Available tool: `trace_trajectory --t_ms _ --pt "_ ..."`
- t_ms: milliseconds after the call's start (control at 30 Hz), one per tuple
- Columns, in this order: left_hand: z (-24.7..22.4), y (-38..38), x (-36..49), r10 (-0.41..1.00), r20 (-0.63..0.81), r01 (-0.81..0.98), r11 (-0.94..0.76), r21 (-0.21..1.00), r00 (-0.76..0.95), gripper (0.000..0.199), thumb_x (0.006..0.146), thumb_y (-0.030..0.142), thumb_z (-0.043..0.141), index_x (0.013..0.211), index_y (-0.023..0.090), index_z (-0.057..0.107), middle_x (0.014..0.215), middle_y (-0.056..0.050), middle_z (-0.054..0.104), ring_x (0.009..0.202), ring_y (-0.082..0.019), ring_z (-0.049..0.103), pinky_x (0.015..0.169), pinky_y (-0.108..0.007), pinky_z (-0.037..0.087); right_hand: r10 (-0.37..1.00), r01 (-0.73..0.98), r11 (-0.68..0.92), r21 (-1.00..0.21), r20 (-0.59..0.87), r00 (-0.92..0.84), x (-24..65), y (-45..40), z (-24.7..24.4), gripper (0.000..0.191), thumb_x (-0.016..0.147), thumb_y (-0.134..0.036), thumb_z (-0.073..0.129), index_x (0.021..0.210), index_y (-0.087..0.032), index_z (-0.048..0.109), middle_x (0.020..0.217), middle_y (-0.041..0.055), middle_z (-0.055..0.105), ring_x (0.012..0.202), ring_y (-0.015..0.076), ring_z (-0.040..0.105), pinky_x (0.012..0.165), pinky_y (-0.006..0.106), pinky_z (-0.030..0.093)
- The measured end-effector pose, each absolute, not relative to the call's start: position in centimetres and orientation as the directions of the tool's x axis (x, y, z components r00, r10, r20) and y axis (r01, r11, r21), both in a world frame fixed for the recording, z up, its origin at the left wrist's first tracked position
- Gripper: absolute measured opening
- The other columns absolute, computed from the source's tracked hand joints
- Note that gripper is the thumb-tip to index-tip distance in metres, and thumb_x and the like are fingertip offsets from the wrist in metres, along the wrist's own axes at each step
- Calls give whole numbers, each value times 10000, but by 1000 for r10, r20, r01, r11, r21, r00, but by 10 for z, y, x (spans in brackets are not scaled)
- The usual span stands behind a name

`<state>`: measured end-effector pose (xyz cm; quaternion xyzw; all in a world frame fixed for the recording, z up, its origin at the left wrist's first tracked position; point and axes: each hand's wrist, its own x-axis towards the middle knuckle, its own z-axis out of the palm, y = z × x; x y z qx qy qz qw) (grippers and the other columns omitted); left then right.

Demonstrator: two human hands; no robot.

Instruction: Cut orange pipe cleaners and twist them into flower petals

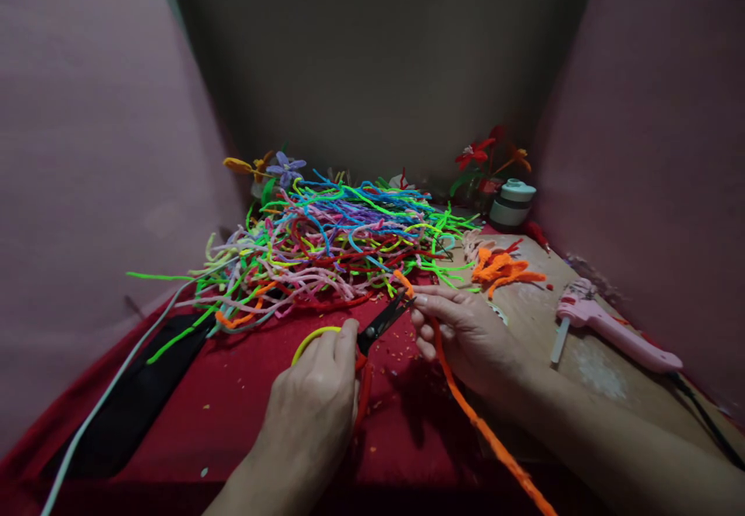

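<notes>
My left hand (317, 392) is closed round the handles of a pair of scissors (381, 328) with black blades and yellow and red grips. The blades point up and right, and their tips meet an orange pipe cleaner (459, 399) beside my right fingers. Between thumb and fingers, my right hand (459, 330) pinches that pipe cleaner. Its short end sticks up past the blades, while the long part hangs down to the bottom right. Whether the blades have cut into it I cannot tell.
Behind my hands lies a big heap of colourful pipe cleaners (349, 229). Several short orange pieces (504, 268) rest on a board (587, 361) at right, near a pink glue gun (617, 326). A white cable (110, 384) crosses a black flat object (133, 399). A lidded jar (512, 202) stands behind.
</notes>
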<state>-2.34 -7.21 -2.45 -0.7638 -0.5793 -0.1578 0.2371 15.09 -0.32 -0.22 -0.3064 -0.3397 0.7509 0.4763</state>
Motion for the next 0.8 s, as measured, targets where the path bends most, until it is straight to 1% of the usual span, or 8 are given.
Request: trace_trajectory --t_ms 167,333,567,667,800 --pt "-25 -72 -20 823 508 963 -164 -216 254 383 751 72 474 1133 85 506 872 -112 653 735 -230 645 514 -299 526 925 -494 -310 -812 -138 -354 151 -6 -3 186 632 -206 703 779 -109 643 543 5 592 389 83 486 336 199 396" --pt "-23 -71 -19 811 520 952 -139 -272 267 361 764 61 473 1121 80 522 820 -94 636 719 -219 632 500 -278 501 929 -491 -297 -819 -131 -345 149 -7 -3 176 637 -212 706 774 -115 652 542 8 601 377 86 491 338 207 393" --pt "-23 -74 -14 828 509 937 -55 -344 236 364 790 72 462 1147 79 530 759 -73 606 663 -202 608 462 -260 465 934 -518 -283 -807 -110 -339 150 -8 -4 179 642 -188 716 802 -124 667 592 27 633 427 91 525 419 236 475" --pt "-24 -74 -11 832 502 940 -65 -335 236 377 796 78 452 1168 63 515 780 -85 611 682 -205 613 477 -264 477 929 -527 -305 -793 -126 -349 150 -9 -5 185 652 -181 712 820 -126 657 618 32 642 443 92 534 447 242 488" --pt "-27 -72 -10 835 501 951 -80 -299 228 385 798 87 453 1178 67 507 796 -89 622 712 -203 624 509 -255 495 923 -517 -319 -794 -136 -360 148 -10 -7 204 661 -198 714 836 -130 635 625 36 649 452 103 556 439 227 461"
